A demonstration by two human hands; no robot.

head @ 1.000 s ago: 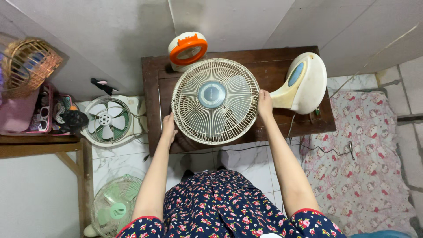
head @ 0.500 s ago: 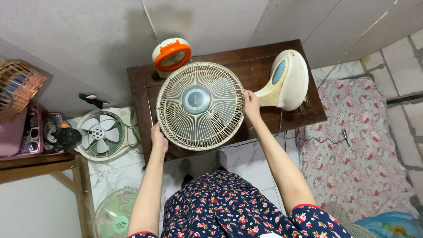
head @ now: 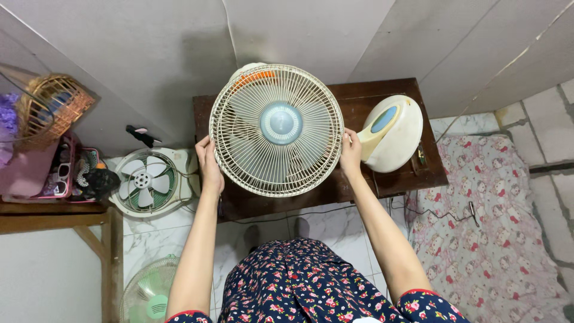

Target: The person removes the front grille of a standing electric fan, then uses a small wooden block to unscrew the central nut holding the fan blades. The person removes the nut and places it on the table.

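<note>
A cream desk fan with a round wire guard [head: 276, 130] and a blue hub lies over a dark wooden table [head: 388, 182]. My left hand [head: 207, 162] grips the guard's left rim. On the right rim, close to the neck, my right hand [head: 350, 152] holds it. The fan's rounded cream base [head: 391, 133] with a blue panel rests on the table to the right. An orange and white lamp [head: 254, 76] shows partly behind the guard's top.
A white box fan [head: 146, 181] lies on the floor left of the table, a green fan [head: 149, 296] stands lower left. A wooden shelf with a basket [head: 51, 104] and clutter is at far left. A patterned pink mat [head: 490, 233] covers the floor at right.
The fan head has been raised and tilted toward the wall, now covering the orange lamp. Both hands stay on the guard's rim and moved up with it.
</note>
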